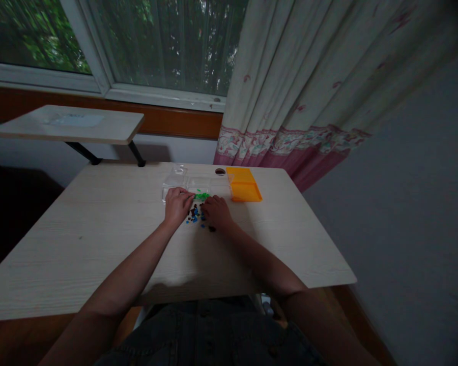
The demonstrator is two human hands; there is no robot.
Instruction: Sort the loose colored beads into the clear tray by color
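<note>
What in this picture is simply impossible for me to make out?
All in the head view:
Blue pieces: too small to tell their exact shapes.
Left hand: too small to tell whether its fingertips pinch any green pieces.
Right hand: its own back hides what lies beneath it.
Pale sheet: any print is too blurred to read.
Table: its near left corner is cut off by the picture's left edge.

green pieces [202, 196] between left hand [177, 205] and right hand [218, 211]
</note>
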